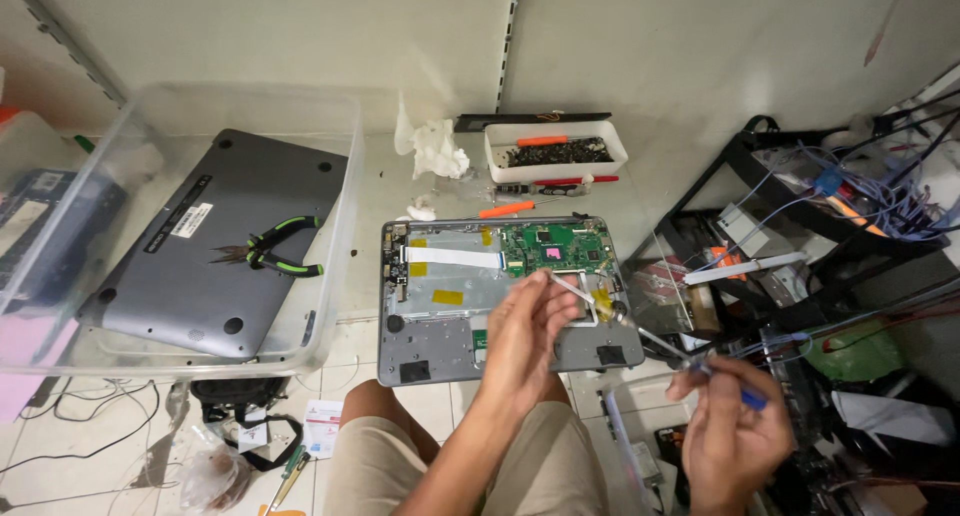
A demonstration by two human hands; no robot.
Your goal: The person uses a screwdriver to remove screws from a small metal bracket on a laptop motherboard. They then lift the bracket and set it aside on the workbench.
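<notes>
Head camera, looking down at a person seated on a tiled floor, knees in tan shorts at the bottom of the frame. In the centre lies an opened laptop base (500,296), its green circuit board (560,246) and a white ribbon cable (450,257) exposed, set within easy reach in front of the knees. The left hand (525,341) hovers over the base, fingers pinched on a thin pale strip (572,287) above it. The right hand (735,436), lower right, is closed around a slim blue-handled tool (700,368) whose tip points toward the strip. Upper left, a clear plastic bin (335,176) holds the grey bottom cover (210,236), with green-handled pliers (275,248) resting on it, likely parked out of the way. A white tray (556,151) of dark screws sits above the laptop base.
</notes>
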